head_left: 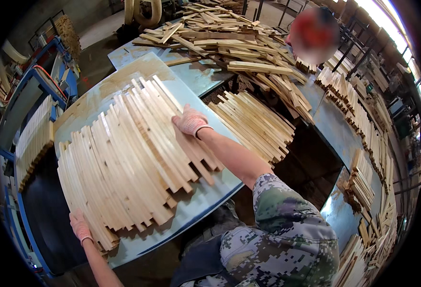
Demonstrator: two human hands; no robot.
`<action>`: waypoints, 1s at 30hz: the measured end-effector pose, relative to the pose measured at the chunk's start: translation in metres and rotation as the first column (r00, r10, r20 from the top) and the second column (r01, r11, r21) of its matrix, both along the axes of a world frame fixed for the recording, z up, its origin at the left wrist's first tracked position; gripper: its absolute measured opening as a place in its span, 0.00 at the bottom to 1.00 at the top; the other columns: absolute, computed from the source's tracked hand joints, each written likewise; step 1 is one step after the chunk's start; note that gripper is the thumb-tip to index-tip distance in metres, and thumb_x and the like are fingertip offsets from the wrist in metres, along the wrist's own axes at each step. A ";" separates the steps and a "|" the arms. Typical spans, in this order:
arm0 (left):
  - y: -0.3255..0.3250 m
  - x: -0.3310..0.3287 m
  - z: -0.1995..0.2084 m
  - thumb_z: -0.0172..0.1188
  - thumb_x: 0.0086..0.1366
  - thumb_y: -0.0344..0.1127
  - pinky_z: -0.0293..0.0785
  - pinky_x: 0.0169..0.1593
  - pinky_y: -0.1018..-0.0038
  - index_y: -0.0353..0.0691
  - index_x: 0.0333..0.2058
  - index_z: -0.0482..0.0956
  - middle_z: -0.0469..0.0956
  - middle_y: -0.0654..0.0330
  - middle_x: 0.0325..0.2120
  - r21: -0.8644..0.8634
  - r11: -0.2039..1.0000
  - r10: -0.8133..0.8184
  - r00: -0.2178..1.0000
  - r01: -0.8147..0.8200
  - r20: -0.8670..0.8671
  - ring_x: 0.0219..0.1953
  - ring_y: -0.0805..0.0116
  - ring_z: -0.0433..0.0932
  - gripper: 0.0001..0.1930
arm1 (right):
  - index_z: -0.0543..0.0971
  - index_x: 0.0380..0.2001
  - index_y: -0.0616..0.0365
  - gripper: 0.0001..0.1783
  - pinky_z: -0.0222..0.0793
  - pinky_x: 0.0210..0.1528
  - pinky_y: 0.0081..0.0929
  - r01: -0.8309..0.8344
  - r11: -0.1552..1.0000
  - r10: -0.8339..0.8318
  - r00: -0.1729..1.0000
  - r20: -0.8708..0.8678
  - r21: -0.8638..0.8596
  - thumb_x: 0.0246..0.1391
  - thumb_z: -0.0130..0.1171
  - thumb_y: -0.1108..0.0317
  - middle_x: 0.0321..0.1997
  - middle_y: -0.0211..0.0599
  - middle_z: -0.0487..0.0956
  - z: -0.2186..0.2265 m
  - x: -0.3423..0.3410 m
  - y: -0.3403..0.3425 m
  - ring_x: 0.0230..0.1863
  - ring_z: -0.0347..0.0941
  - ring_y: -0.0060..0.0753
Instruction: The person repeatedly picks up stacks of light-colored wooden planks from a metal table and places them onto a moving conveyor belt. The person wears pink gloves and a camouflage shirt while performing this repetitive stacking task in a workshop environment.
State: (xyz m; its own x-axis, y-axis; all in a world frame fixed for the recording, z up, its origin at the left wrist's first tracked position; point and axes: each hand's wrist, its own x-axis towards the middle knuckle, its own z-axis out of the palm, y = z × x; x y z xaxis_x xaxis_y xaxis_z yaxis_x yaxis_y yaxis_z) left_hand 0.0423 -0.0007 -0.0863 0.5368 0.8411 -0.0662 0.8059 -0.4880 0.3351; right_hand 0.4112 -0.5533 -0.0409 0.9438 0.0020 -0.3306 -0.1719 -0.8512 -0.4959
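Observation:
A wide row of pale wooden strips [124,153] lies side by side on the light blue tabletop [191,210], its ends uneven. My left hand [80,226], in a pinkish knit glove, rests with stretched fingers against the row's near left edge. At the far right edge of the row, my right hand [191,120], gloved alike, lies over the outermost strips with thumb and fingers apart. Some strips at the right stick out further toward me. The undersides of both hands are hidden.
A second row of strips [256,126] lies right of the table. Behind it rises a loose heap of wood [229,43]. A blue-framed machine [33,86] with a stack of strips [33,138] stands left. A person in red [313,36] is at the far right, near more strips.

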 end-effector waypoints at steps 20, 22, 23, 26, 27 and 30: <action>-0.059 -0.026 0.035 0.62 0.67 0.66 0.71 0.66 0.49 0.44 0.74 0.62 0.70 0.44 0.65 0.187 0.981 0.060 0.998 -0.052 -0.034 0.64 0.43 0.74 0.46 | 0.69 0.70 0.70 0.42 0.69 0.68 0.54 -0.020 0.969 0.104 0.938 0.331 -0.247 0.73 0.46 0.41 0.67 0.70 0.76 -0.056 -0.002 0.034 0.67 0.73 0.69; -0.060 -0.027 0.045 0.63 0.67 0.65 0.72 0.65 0.51 0.45 0.74 0.63 0.70 0.46 0.65 0.155 0.987 0.046 0.998 -0.041 -0.032 0.64 0.44 0.74 0.45 | 0.68 0.72 0.71 0.43 0.67 0.70 0.54 -0.006 0.974 0.079 0.945 0.317 -0.225 0.74 0.44 0.40 0.68 0.70 0.75 -0.044 -0.013 0.036 0.68 0.72 0.69; -0.060 -0.028 0.043 0.63 0.67 0.65 0.73 0.65 0.51 0.45 0.74 0.63 0.71 0.46 0.64 0.157 0.986 0.052 0.998 -0.046 -0.035 0.63 0.45 0.74 0.45 | 0.67 0.72 0.72 0.43 0.66 0.71 0.54 -0.036 0.974 0.110 0.939 0.326 -0.225 0.75 0.44 0.40 0.68 0.71 0.74 -0.055 -0.003 0.028 0.69 0.72 0.69; -0.049 -0.032 0.044 0.64 0.65 0.65 0.68 0.67 0.48 0.47 0.75 0.63 0.70 0.46 0.66 0.032 0.999 -0.042 0.999 0.043 -0.032 0.66 0.42 0.71 0.47 | 0.66 0.73 0.71 0.45 0.65 0.72 0.52 0.006 0.987 0.055 0.926 0.372 -0.162 0.74 0.44 0.37 0.70 0.69 0.74 -0.064 0.001 0.018 0.70 0.72 0.67; -0.047 -0.037 0.048 0.64 0.65 0.65 0.68 0.67 0.49 0.47 0.75 0.63 0.70 0.46 0.66 0.035 0.998 -0.049 0.999 0.049 -0.022 0.66 0.42 0.71 0.46 | 0.66 0.74 0.71 0.46 0.66 0.72 0.51 0.012 0.991 0.029 0.952 0.306 -0.131 0.74 0.45 0.37 0.71 0.68 0.74 -0.057 -0.005 0.029 0.70 0.72 0.65; -0.043 -0.044 0.050 0.64 0.65 0.63 0.68 0.68 0.49 0.46 0.74 0.64 0.71 0.46 0.65 0.002 0.996 -0.091 0.996 0.091 0.021 0.66 0.43 0.71 0.45 | 0.70 0.70 0.68 0.40 0.69 0.68 0.50 0.011 0.985 0.039 0.957 0.288 -0.171 0.74 0.47 0.41 0.66 0.65 0.77 -0.067 0.009 0.028 0.65 0.75 0.62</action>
